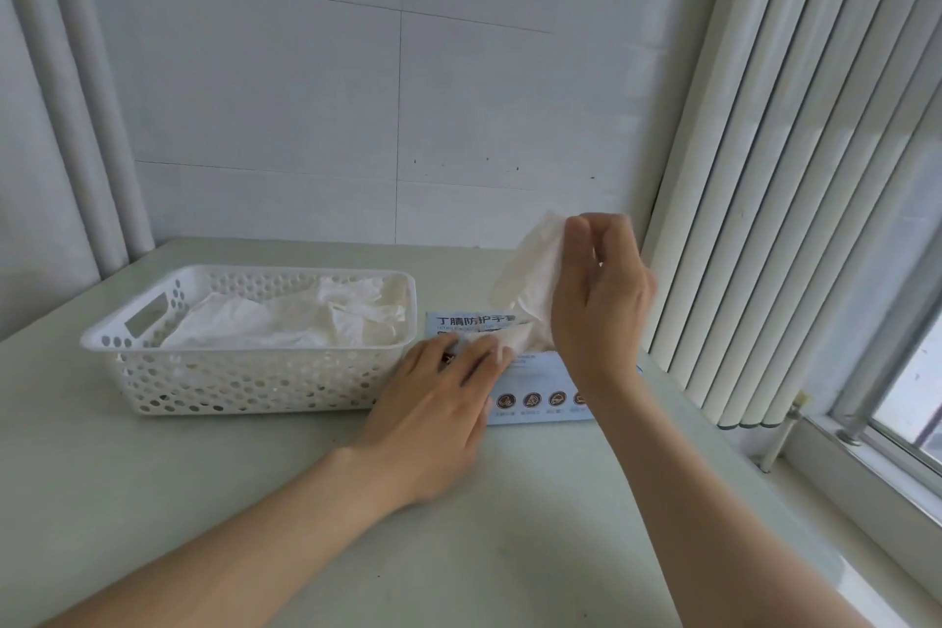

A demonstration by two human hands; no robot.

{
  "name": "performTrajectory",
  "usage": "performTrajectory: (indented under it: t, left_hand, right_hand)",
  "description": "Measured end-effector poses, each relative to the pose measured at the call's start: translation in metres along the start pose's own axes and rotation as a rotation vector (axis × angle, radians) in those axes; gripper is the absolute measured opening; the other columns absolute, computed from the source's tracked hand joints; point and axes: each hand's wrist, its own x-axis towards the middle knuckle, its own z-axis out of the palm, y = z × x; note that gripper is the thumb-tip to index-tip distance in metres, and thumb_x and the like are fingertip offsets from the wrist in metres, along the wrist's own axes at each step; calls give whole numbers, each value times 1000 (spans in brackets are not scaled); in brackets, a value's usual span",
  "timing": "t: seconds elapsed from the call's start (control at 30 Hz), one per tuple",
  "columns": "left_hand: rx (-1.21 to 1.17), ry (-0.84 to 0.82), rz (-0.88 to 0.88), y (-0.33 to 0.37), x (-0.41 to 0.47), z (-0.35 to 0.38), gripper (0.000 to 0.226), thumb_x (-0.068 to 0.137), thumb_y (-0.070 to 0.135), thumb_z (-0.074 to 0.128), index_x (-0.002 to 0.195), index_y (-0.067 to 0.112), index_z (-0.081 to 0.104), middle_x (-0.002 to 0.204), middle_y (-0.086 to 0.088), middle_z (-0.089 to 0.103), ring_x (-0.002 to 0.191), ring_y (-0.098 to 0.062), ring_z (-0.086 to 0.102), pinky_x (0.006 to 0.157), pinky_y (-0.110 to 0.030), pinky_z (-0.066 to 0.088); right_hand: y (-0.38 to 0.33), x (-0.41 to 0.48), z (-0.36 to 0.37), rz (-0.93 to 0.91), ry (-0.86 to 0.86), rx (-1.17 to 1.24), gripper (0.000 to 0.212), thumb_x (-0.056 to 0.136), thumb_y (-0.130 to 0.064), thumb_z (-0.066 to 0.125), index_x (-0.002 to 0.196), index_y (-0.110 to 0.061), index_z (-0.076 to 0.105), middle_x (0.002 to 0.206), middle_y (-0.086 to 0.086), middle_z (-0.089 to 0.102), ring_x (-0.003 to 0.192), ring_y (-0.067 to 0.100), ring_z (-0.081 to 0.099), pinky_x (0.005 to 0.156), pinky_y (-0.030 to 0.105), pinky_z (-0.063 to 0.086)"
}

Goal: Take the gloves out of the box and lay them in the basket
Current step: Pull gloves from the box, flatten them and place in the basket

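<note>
**Glove half out of the box, basket already filled**

Much of the box (535, 388) is hidden: the left hand (433, 403) lies flat across its near left part and the right hand (601, 291) and forearm cover its right end, so the opening cannot be made out. Only a strip of light blue top with printed characters and a row of small round icons on the front face shows. The characters are partly covered by a glove (535, 270).

That white glove hangs crumpled from the right hand, whose fingers (578, 232) are pinched together on its upper end, raised above the box. Its lower end trails down to the box top, where it meets the fingers of the left hand; these rest spread and pressing down, and whether they grip the glove cannot be told.

The white perforated basket (229, 377) stands on the pale bench (255, 474) just left of the box, close to touching it. Inside lies a loose heap of white gloves (306, 321); how many cannot be counted.
</note>
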Motion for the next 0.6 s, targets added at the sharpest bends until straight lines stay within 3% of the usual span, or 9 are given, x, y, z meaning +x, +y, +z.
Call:
performTrajectory:
  t: [0.07, 0.13, 0.23, 0.3, 0.37, 0.43, 0.6]
  left_hand:
    - [-88, 21, -5, 0, 1, -2, 47, 103, 38, 33, 146, 21, 42, 151, 4, 44, 139, -27, 42, 114, -42, 39]
    - [-267, 57, -39, 1, 3, -10, 40, 104, 41, 39, 137, 20, 46, 141, 5, 48, 134, -21, 43, 112, -36, 38]
    - [-585, 178, -138, 4, 10, -31, 26, 102, 44, 48, 114, 21, 52, 115, 10, 53, 112, -14, 53, 96, -31, 45]
    - [-795, 273, -224, 6, 15, -47, 26, 101, 46, 53, 109, 21, 54, 103, 10, 60, 102, -13, 61, 88, -31, 49]
    - [-930, 316, -315, 7, 20, -60, 31, 98, 52, 57, 109, 24, 55, 97, 12, 65, 95, -12, 65, 82, -23, 51]
    - [-992, 309, -393, 5, 25, -67, 32, 98, 57, 61, 108, 27, 60, 98, 15, 68, 91, -11, 68, 79, -24, 53]
    - [-975, 369, -417, -8, 32, -64, 10, 103, 28, 64, 97, 21, 70, 92, 10, 74, 89, -10, 70, 79, -30, 55]
  right_hand:
    - [-8, 1, 1, 47, -27, 27, 28, 107, -23, 61, 83, -9, 63, 54, 0, 45, 52, 22, 39, 55, 25, 34]
    - [-12, -2, 5, 117, -80, 26, 30, 103, -24, 68, 75, -14, 65, 52, 8, 44, 54, 28, 42, 55, 20, 32]
    - [-13, -6, 9, 224, -145, -11, 28, 100, -34, 70, 75, -22, 69, 59, 2, 59, 51, 20, 49, 65, 28, 43]
    - [-15, -7, 9, 326, -169, 19, 26, 99, -37, 70, 78, -23, 70, 56, -1, 62, 47, 11, 50, 62, 31, 47]
    - [-19, -7, 8, 444, -206, 98, 25, 98, -37, 70, 81, -19, 71, 52, -4, 60, 47, 12, 49, 56, 31, 45]
    - [-22, -6, 6, 585, -285, 235, 27, 97, -35, 71, 84, -11, 70, 60, 1, 65, 52, 17, 51, 55, 30, 43]
    - [-24, -7, 5, 653, -468, 373, 26, 97, -26, 72, 83, -5, 64, 75, 8, 69, 67, 21, 61, 61, 33, 49]
